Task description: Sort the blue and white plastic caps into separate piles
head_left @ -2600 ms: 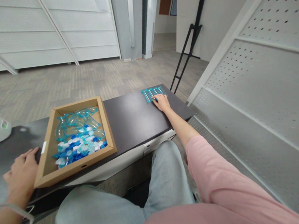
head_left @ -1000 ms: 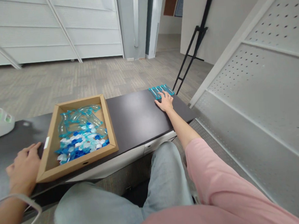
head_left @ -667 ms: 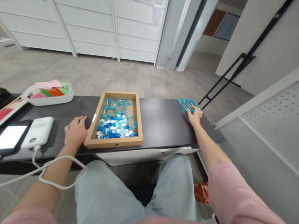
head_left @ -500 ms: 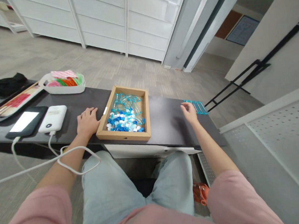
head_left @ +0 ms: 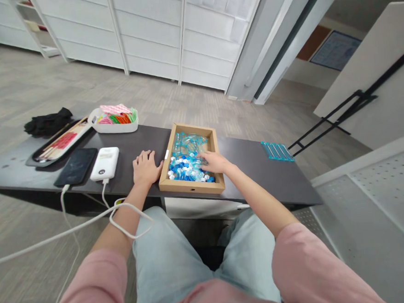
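Observation:
A cardboard tray on the dark tabletop holds loose blue and white plastic pieces in its near part and clear tubes with blue ends in its far part. My left hand rests flat on the tabletop, fingers spread, with the thumb against the tray's left wall. Over the tray's right wall reaches my right hand. Its fingers are stretched apart among the plastic pieces, and I see nothing held in them. To the right lies a row of blue-ended tubes joined side by side.
Left of my left hand are a white power bank and a black phone, both with white cables. Farther off stand a dark tray of sticks, a white basket of colourful strands and a black cloth.
My right hand has moved left from the joined tubes into the cardboard tray. My left hand stays beside the tray. The phone's screen has gone dark, and the view has shifted.

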Available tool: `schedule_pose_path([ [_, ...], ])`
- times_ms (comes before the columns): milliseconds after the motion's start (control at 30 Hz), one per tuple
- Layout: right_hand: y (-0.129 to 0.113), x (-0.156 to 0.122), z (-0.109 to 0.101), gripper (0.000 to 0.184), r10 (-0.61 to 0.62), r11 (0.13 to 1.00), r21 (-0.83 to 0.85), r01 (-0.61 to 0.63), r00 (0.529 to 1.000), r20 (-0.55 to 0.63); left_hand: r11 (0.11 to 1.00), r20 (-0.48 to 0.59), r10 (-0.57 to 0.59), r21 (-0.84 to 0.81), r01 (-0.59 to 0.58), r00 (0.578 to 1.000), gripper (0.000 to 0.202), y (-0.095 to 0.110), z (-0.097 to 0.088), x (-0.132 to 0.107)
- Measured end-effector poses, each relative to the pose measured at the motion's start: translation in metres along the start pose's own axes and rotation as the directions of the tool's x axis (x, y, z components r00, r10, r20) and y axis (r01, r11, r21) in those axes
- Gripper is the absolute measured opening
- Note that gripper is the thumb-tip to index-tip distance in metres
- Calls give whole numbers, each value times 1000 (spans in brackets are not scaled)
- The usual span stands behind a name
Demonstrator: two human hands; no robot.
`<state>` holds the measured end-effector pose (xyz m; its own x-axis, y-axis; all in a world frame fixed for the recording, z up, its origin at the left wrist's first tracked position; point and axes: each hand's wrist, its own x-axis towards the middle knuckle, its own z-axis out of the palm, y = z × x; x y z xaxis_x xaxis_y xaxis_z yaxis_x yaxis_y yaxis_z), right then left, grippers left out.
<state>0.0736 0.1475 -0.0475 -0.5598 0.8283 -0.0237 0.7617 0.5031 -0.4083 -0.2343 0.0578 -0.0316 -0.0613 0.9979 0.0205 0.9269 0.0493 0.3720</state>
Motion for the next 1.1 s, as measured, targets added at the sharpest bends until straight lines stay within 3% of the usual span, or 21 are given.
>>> schedule_pose_path([
  [100,3,-1,-4,38,60,954,296,-46,997,-40,1000,92,6,9,-7,996,76,-2,-6,2],
  [233,0,-8,-12,35,115,821,565,-87,993,-15,997,-4,63,-38,-63,998,72,-3,-4,-2],
  [333,-1,-15,-15,31,116,767,637,-77,993,-20,996,-65,73,-46,-76,995,70,-1,-2,-6],
  [467,4,-32,-16,31,149,734,674,-80,988,-45,999,-3,36,3,-36,999,77,1,-3,-8],
  [667,40,-100,-27,44,269,752,658,-42,931,-248,996,53,-9,87,4,999,75,8,-4,-7],
  [767,78,-149,-30,49,427,764,632,-132,837,-341,993,81,-35,119,25,996,80,14,-2,-4],
  [967,169,-251,-30,57,764,634,648,-422,472,-439,956,60,-125,276,104,990,77,24,6,-6],
  [1033,195,-283,-32,58,816,578,649,-495,369,-446,911,64,-124,403,88,990,78,25,7,-8],
  [1100,217,-309,-36,59,841,537,635,-555,291,-457,835,132,-89,550,1,987,95,25,6,-9],
])
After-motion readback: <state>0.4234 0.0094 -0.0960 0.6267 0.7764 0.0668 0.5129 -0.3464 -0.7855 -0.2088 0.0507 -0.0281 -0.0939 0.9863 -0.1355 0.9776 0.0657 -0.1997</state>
